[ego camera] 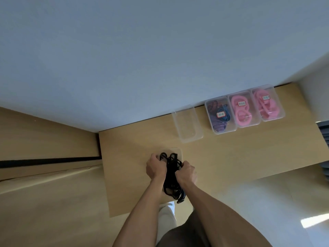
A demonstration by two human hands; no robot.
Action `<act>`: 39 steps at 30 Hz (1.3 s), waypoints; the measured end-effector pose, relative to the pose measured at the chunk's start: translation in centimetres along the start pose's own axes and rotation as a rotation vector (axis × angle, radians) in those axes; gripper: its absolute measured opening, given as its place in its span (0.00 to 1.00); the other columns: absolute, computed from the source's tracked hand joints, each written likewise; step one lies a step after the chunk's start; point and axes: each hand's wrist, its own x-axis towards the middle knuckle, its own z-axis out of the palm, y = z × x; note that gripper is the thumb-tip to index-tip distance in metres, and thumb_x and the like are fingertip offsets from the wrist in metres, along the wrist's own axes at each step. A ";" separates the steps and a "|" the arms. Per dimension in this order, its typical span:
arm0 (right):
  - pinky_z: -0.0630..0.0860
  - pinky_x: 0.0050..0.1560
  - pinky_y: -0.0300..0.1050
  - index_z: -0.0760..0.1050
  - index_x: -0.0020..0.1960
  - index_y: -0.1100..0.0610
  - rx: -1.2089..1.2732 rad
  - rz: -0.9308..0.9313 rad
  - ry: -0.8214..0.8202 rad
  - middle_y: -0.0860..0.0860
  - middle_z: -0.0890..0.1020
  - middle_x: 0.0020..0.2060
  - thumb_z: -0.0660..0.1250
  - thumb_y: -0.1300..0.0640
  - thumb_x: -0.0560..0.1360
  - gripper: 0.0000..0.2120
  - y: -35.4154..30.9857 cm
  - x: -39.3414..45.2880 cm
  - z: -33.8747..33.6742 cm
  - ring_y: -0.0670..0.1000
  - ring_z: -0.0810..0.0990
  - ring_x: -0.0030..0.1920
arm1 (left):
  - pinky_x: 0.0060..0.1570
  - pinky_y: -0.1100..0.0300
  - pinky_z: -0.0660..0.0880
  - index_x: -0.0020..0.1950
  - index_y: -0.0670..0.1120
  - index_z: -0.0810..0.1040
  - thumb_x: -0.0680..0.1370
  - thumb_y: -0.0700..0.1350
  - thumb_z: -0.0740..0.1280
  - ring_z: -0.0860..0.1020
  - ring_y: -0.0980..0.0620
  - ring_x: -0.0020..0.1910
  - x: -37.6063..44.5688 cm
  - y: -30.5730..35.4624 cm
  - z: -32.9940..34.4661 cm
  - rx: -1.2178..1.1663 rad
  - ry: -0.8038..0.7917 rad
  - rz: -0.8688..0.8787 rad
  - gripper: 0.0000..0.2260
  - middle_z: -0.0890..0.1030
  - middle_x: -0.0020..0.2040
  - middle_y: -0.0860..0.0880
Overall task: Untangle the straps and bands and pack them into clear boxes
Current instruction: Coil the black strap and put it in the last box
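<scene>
The worktop (231, 154) carried three filled lidded boxes (245, 109) and one empty clear box (187, 124) along the wall. Nearer, the left hand (155, 167) and right hand (186, 173) — fingers curled — gripped tangled black straps (171, 172) over a clear box (179, 152).

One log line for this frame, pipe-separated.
both hands grip black straps over clear box | empty box open | three boxes filled
</scene>
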 end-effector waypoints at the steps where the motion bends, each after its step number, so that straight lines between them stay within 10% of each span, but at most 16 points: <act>1: 0.75 0.46 0.48 0.72 0.55 0.58 0.004 -0.014 0.036 0.56 0.79 0.52 0.61 0.62 0.72 0.11 0.0 0.0 0.2 0.58 0.76 0.49 | 0.48 0.54 0.77 0.56 0.46 0.81 0.79 0.40 0.65 0.81 0.42 0.53 0.2 -0.2 -0.1 -0.007 -0.005 -0.005 0.09 0.84 0.54 0.45; 11: 0.78 0.51 0.53 0.72 0.67 0.57 0.130 -0.082 0.128 0.57 0.79 0.55 0.59 0.66 0.71 0.24 -2.2 -0.7 0.4 0.59 0.78 0.53 | 0.43 0.57 0.73 0.54 0.45 0.79 0.77 0.38 0.65 0.80 0.42 0.52 1.2 -1.1 -0.7 0.094 -0.099 0.129 0.08 0.83 0.52 0.44; 24: 0.75 0.47 0.47 0.78 0.57 0.61 0.350 -0.178 0.257 0.55 0.80 0.49 0.65 0.63 0.73 0.13 -5.0 -3.7 -1.6 0.57 0.78 0.50 | 0.37 0.61 0.74 0.42 0.47 0.78 0.74 0.43 0.70 0.78 0.54 0.37 -0.6 2.5 -7.7 -0.368 -0.075 0.395 0.02 0.81 0.39 0.53; 28: 0.81 0.50 0.48 0.74 0.66 0.54 0.688 -0.223 0.285 0.52 0.82 0.51 0.60 0.68 0.71 0.25 -6.4 -6.7 -5.0 0.51 0.81 0.50 | 0.35 0.69 0.71 0.40 0.48 0.81 0.74 0.45 0.73 0.76 0.59 0.33 -4.1 5.9 -10.8 -0.491 -0.162 0.563 0.03 0.82 0.36 0.52; 39: 0.76 0.44 0.32 0.75 0.69 0.53 0.740 -0.800 0.229 0.47 0.82 0.49 0.59 0.67 0.75 0.25 -11.8 -11.5 -21.2 0.45 0.82 0.46 | 0.44 0.55 0.83 0.50 0.42 0.80 0.76 0.43 0.73 0.86 0.48 0.41 -10.3 15.7 -17.6 -0.776 -0.307 0.703 0.07 0.86 0.40 0.46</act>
